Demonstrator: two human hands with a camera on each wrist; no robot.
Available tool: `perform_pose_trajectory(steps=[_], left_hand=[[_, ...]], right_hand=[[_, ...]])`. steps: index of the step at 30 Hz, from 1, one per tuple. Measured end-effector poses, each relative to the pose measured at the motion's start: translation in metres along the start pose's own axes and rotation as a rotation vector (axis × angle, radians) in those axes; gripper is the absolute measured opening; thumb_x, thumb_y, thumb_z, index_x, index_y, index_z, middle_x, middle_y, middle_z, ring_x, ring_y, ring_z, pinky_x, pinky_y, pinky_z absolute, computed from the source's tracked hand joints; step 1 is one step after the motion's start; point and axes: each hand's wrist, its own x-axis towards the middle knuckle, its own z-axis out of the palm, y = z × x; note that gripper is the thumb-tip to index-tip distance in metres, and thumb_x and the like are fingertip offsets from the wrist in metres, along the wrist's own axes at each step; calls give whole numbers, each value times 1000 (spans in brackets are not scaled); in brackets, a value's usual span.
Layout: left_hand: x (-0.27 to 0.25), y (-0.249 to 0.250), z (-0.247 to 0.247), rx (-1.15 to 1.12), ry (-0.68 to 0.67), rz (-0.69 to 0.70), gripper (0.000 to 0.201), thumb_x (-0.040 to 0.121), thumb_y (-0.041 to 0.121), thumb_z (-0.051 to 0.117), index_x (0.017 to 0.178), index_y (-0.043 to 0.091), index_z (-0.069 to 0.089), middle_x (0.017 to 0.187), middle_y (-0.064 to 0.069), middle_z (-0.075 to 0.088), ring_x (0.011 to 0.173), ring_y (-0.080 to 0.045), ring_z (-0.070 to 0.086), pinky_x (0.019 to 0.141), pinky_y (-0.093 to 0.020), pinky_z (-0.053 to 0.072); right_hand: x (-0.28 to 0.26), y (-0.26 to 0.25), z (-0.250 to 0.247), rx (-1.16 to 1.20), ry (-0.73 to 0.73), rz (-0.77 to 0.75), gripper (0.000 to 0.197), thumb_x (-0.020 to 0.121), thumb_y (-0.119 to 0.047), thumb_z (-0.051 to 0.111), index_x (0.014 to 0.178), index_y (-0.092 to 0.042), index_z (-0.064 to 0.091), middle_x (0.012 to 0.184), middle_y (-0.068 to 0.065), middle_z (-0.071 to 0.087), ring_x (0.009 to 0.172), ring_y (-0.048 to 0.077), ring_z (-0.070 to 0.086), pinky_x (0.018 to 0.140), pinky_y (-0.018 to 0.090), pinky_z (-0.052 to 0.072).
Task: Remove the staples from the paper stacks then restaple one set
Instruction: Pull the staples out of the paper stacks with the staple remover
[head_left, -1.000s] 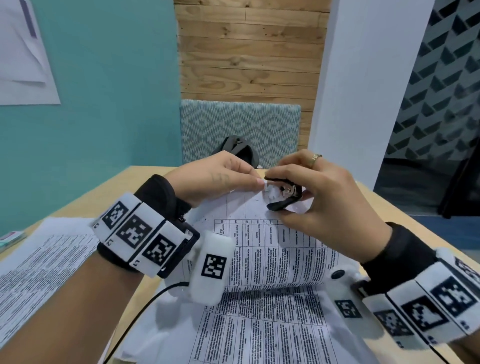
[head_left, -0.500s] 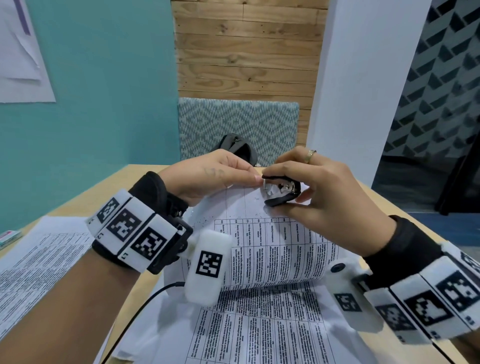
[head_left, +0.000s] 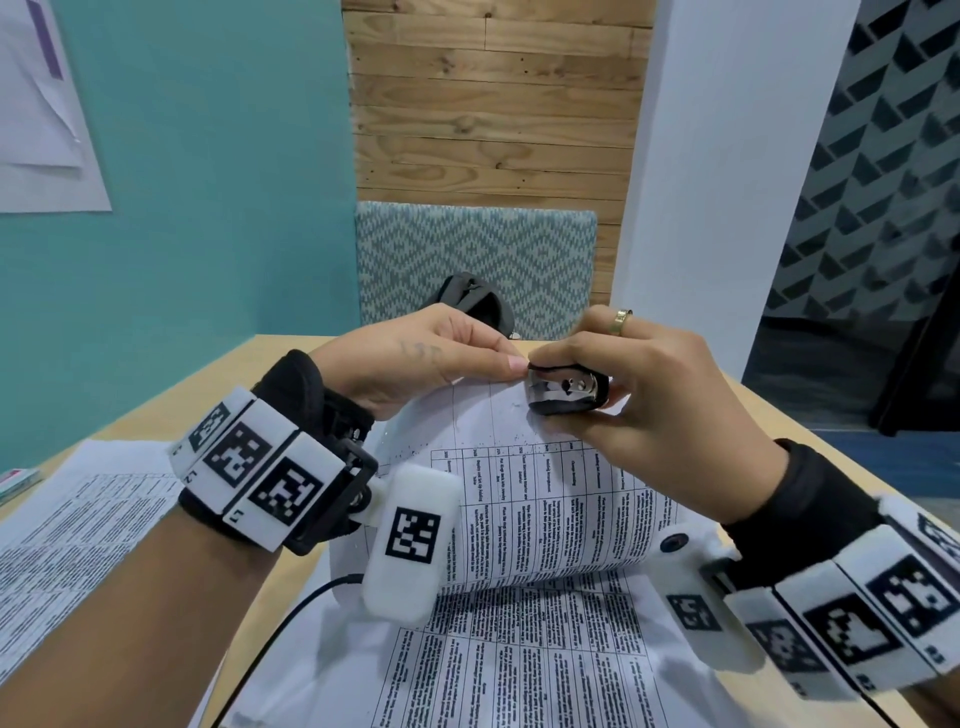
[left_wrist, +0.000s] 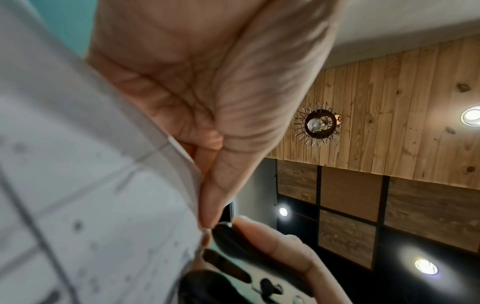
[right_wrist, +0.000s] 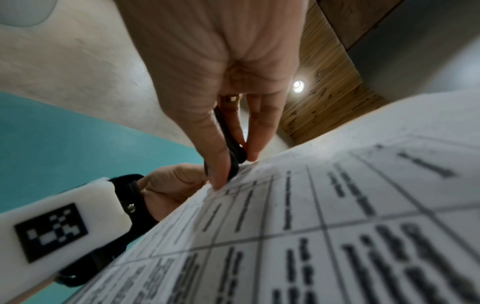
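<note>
A stack of printed table sheets (head_left: 545, 514) is lifted and curled up off the wooden table (head_left: 156, 415). My left hand (head_left: 436, 358) pinches the stack's top corner between thumb and forefinger, the paper (left_wrist: 91, 185) filling the left of the left wrist view. My right hand (head_left: 613, 384) squeezes a black and chrome staple remover (head_left: 566, 389) between thumb and fingers, its jaws nearly closed on that corner right beside the left fingertips. In the right wrist view the remover (right_wrist: 231, 144) meets the paper's edge (right_wrist: 337, 205). The staple itself is hidden.
A second printed stack (head_left: 78, 525) lies flat at the table's left, with a small pink and green object (head_left: 18, 480) at its far left edge. A black object (head_left: 475, 301) sits on the patterned chair (head_left: 478, 249) beyond the table. A black cable (head_left: 270, 644) trails under my left wrist.
Both hands have stayed at the lifted corner, shifting only slightly. The staple remover's jaws have squeezed closer together on the paper corner.
</note>
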Motion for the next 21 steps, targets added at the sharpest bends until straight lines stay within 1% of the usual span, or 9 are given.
perform_pose_trajectory(steps=[3,6,7,9,10,13,16,19,21], left_hand=[[-1,0,0,4,-14,6,21,69,20,63,81,4,67,96,-13,65,90,-15,60,88,-18,48],[-2,0,0,19,-25,19,18,70,20,63,79,6,67,91,-11,68,89,-14,62,87,-18,49],[-2,-1,0,27,-26,23,20,71,20,63,81,5,67,96,-15,69,93,-18,64,91,-21,48],[-2,-2,0,31,-29,21,25,73,19,62,88,0,67,111,-27,64,105,-26,61,101,-30,45],[-2,-2,0,27,-33,19,26,74,19,62,90,-1,66,113,-28,62,104,-26,60,101,-29,44],[-1,-1,3,12,-71,29,20,76,15,59,88,0,65,102,-19,65,95,-17,60,91,-20,48],[-2,0,3,-8,-91,38,15,78,12,58,85,1,65,93,-12,66,87,-12,62,80,-15,48],[-1,-2,0,-8,-100,40,16,82,12,64,89,-2,65,99,-19,66,92,-16,63,88,-20,50],[-2,-1,0,-13,-115,40,11,78,13,65,82,4,68,93,-15,66,87,-15,62,83,-18,50]], right_hand=[[0,0,1,-9,22,-14,26,69,-18,75,93,-11,70,78,1,58,66,24,56,52,41,50],[-1,1,2,-4,41,-11,25,69,-20,75,92,-11,71,76,1,58,64,24,57,52,41,50],[-1,1,2,0,46,-6,24,69,-21,75,91,-12,71,75,1,58,63,23,57,51,41,49],[-1,1,1,-2,57,-8,23,68,-20,75,90,-13,71,73,-2,57,61,20,54,51,40,49],[-1,1,2,-10,63,-12,23,67,-19,76,89,-13,71,73,-2,56,59,18,53,50,40,48],[-1,1,2,-30,81,-18,21,66,-20,76,86,-13,72,70,-3,56,56,18,51,48,39,46],[-1,1,1,-17,92,-12,21,66,-22,76,85,-13,72,69,-4,57,56,17,52,49,37,46],[0,1,1,30,119,6,21,64,-22,77,82,-14,73,67,-5,56,58,10,48,51,32,44],[-1,0,2,33,133,4,19,63,-21,77,80,-14,73,65,-6,55,58,9,47,50,32,44]])
